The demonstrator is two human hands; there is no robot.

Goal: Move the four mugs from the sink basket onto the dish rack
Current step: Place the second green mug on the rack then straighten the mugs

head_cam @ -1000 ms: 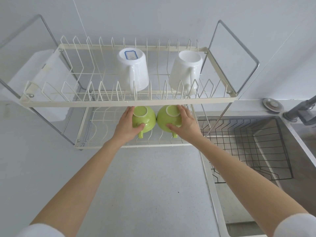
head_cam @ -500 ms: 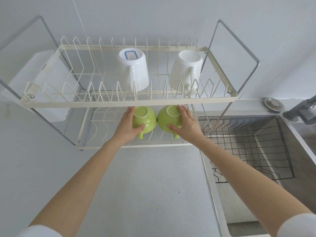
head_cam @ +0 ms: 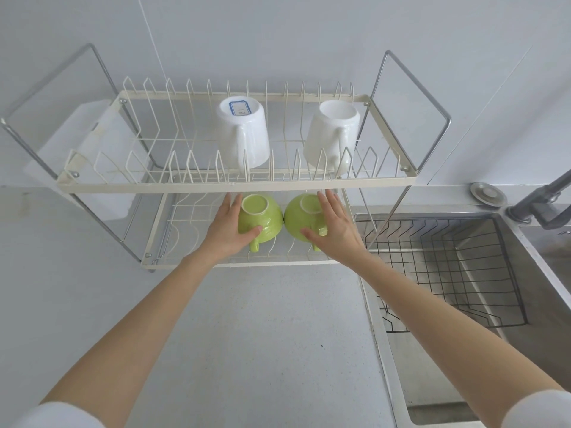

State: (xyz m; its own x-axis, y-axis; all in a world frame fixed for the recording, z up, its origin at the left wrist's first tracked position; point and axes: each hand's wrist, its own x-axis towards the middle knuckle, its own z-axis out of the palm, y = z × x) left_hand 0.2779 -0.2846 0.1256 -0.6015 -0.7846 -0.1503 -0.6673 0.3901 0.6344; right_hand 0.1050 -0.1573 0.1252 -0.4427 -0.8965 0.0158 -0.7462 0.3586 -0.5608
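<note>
Two green mugs stand upside down, side by side, on the lower tier of the cream wire dish rack (head_cam: 216, 186). My left hand (head_cam: 225, 233) lies against the left green mug (head_cam: 262, 214), fingers straight, thumb touching its front. My right hand (head_cam: 336, 233) rests flat on the right green mug (head_cam: 298, 216), fingers spread. Neither hand grips. Two white mugs (head_cam: 244, 134) (head_cam: 333, 131) lie upside down among the prongs of the upper tier. The black wire sink basket (head_cam: 448, 257) at the right holds nothing.
The rack stands on a pale counter (head_cam: 262, 335) against the wall. Its chrome side frames rise at both ends. A white plastic holder (head_cam: 89, 149) hangs on the rack's left end. A steel sink, a grey faucet (head_cam: 540, 202) and a drain plug (head_cam: 486, 194) are at the right.
Both hands' fingers were curled around the green mugs; now they have straightened and loosened. The mugs sit in the same place on the lower tier.
</note>
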